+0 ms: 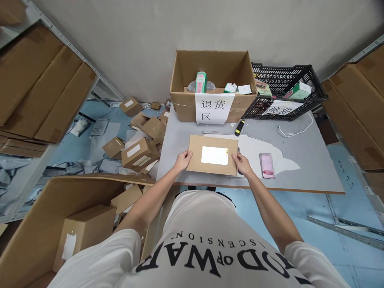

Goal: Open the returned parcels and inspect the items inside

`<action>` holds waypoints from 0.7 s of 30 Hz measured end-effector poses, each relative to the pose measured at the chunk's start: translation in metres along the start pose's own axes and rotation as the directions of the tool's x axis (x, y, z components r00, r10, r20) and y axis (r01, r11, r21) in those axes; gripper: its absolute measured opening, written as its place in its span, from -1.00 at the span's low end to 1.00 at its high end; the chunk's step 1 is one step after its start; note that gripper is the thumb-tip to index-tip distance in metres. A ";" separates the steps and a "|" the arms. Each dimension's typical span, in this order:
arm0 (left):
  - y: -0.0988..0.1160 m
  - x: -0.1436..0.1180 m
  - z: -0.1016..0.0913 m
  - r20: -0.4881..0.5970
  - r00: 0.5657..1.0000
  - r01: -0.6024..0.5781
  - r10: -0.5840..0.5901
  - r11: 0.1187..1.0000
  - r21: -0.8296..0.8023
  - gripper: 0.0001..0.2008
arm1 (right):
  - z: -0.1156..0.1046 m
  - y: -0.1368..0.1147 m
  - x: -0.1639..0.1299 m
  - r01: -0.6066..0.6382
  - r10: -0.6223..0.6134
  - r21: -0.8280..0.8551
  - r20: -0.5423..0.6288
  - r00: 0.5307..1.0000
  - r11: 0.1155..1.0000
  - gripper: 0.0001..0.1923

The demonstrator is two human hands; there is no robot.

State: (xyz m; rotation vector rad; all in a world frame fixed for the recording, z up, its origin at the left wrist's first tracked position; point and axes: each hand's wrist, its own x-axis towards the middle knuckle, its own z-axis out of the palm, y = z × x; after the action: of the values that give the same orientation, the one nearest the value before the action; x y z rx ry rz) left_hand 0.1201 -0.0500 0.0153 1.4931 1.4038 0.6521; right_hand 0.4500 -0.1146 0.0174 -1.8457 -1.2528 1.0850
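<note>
A flat brown cardboard box [196, 154] with a white label [214, 155] on top is held by its two short ends, over the near side of the grey table [312, 160]. My left hand [183, 161] grips the left end, thumb on the upper face. At the opposite end, my right hand [241, 163] pinches the box the same way. Something small, dark and red shows beside the right fingers; I cannot make out what it is. Beyond the box lies a yellow-and-black box cutter [239, 128]. A pink phone [267, 165] rests to the right.
At the back stand an open carton [183, 105] with small green-and-white boxes and a black plastic crate [283, 76]. Used boxes [139, 154] litter the floor at left. A large open carton [33, 232] stands by my left arm. Shelves with cartons [351, 112] flank both sides.
</note>
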 end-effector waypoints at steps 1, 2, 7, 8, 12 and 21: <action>-0.002 0.003 0.001 0.008 1.000 0.011 -0.011 1.000 -0.021 -0.49 | 0.002 0.002 0.003 -0.014 0.014 0.006 0.004 1.000 1.000 -0.46; -0.006 0.006 0.003 0.014 1.000 0.027 -0.026 0.998 -0.048 -0.48 | 0.005 0.003 0.007 -0.028 0.027 0.013 0.006 1.000 1.000 -0.45; -0.024 0.018 0.009 0.060 0.988 0.151 -0.141 0.953 -0.262 -0.46 | 0.012 0.006 0.023 -0.080 0.078 0.080 0.033 0.996 0.994 -0.44; -0.028 0.019 0.009 0.072 0.985 0.170 -0.155 0.940 -0.295 -0.46 | 0.012 0.007 0.025 -0.087 0.084 0.088 0.037 0.996 0.992 -0.44; -0.036 0.018 0.007 0.139 0.979 0.191 -0.148 0.902 -0.388 -0.42 | 0.011 0.014 0.026 -0.089 0.079 0.135 0.072 0.994 0.987 -0.42; -0.042 0.009 0.011 0.125 0.989 0.135 -0.083 0.859 -0.495 -0.34 | 0.015 0.029 0.024 -0.097 0.092 0.166 0.033 0.995 0.981 -0.34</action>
State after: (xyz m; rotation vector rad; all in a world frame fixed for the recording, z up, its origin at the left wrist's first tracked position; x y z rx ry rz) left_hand 0.1131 -0.0486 -0.0282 1.0074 1.1190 0.7892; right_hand 0.4533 -0.1004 -0.0211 -1.7837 -1.0622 1.2292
